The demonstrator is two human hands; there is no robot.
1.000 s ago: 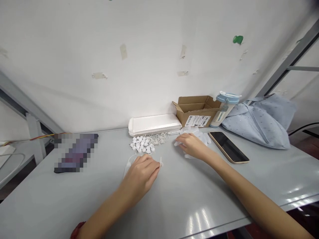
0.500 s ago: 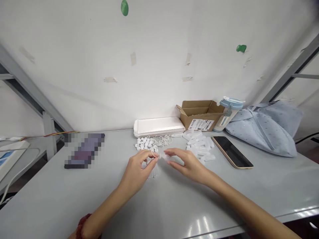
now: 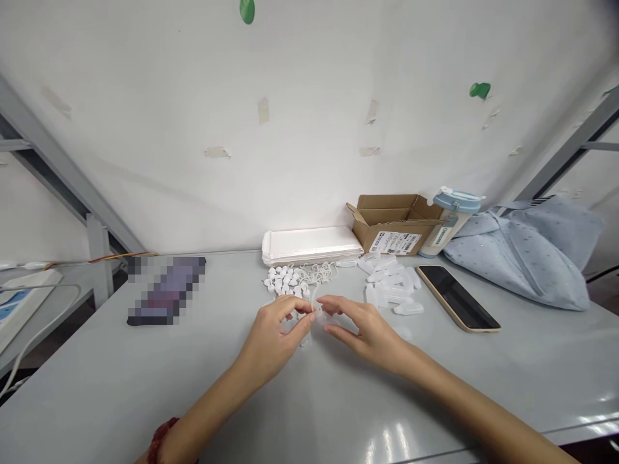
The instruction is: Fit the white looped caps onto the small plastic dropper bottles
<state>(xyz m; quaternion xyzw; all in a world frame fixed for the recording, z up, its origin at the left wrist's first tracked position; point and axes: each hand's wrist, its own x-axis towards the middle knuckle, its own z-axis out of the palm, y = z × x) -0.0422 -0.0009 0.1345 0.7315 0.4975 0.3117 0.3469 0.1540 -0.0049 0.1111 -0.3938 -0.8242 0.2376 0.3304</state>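
Observation:
My left hand is closed in a pinch, thumb against forefinger, on a thin white cord that curves up from the fingertips. Close beside it, my right hand has its thumb and fingers around a small translucent plastic tube, its end pointing at the left fingertips. Whether cord and tube touch cannot be made out. Beyond the hands lie a pile of white caps and a tangle of white cords. Several similar translucent tubes are heaped to the right. Part of another clear piece shows under my left hand.
A stack of white trays stands against the wall, beside an open cardboard box and a blue-lidded cup. Rightward lie a phone and a pale blue fabric bag. A blurred dark object lies left.
Both hands have come slightly lower in view, and their fingertips are closer together. A loop of cord now shows above the left fingertips. The view has shifted a little.

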